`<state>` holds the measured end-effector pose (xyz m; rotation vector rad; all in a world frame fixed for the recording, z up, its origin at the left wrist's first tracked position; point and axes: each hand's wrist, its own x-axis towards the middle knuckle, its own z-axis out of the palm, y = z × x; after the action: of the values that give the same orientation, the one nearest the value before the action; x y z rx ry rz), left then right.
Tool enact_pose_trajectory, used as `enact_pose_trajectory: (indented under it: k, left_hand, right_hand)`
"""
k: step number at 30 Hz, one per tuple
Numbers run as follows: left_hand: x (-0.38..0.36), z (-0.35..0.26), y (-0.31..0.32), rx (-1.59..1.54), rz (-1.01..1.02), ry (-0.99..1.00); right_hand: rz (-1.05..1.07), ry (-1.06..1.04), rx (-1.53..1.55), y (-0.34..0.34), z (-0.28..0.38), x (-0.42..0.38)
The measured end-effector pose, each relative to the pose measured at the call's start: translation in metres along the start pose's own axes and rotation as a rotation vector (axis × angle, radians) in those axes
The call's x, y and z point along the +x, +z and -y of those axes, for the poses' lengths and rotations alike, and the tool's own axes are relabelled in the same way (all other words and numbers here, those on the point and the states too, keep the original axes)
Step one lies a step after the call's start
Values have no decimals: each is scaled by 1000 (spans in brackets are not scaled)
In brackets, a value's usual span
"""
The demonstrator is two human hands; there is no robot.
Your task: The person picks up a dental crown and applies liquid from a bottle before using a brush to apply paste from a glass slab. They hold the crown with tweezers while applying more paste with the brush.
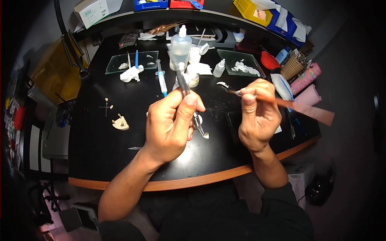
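Observation:
My left hand (171, 124) is closed around dark tweezers (183, 83), held upright over the table. Their tips point down and grip a small pale tooth-like piece (206, 135). To the right, my right hand (261, 112) pinches a slim tool with a flat orange-brown handle (309, 111); its tip (222, 84) carries something white and points left. The tool's handle is slightly blurred. On the table left of my left hand lies a beige dental model (120, 122), with small pale pieces (111, 107) behind it.
A clear bottle (181, 46), a syringe (161, 80) and a small dropper bottle (219, 68) stand or lie beyond my hands. Glass plates (231, 56) (114, 61) hold white material. A red bowl (269, 61) and woven basket (292, 70) are at the right. A lamp arm (66, 40) rises left.

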<state>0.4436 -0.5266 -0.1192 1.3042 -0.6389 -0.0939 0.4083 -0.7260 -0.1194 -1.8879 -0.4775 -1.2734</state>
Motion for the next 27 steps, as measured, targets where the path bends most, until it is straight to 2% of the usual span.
enact_pose_trajectory:
  k: [2,4,7,8,11,14,19,22,24,27]
  left_hand:
    - [2,8,-2,38,61,-2]
    - [2,9,-4,72,183,-8]
    - [3,13,-5,131,261,22]
    - [2,13,-5,91,276,-31]
    - [4,13,-5,83,286,0]
    - [3,11,-5,67,296,-17]
    - [4,11,-6,70,295,-21]
    - [3,11,-6,66,292,-24]
    - [3,12,-5,64,287,-18]
    - [3,11,-6,65,281,-13]
  right_hand:
    - [-16,3,-75,-4,-1,0]
    - [-90,-71,74,3,0,2]
    - [373,-166,-476,-1,13,8]
    - [447,-147,-520,1,14,7]
    - [236,-112,-372,0,14,5]
    - [396,-201,-482,0,12,8]
    - [256,-88,-310,-1,13,6]
    - [269,-109,-289,-1,12,5]
    - [381,-121,-380,1,10,4]
    - [335,-67,-322,0,14,4]
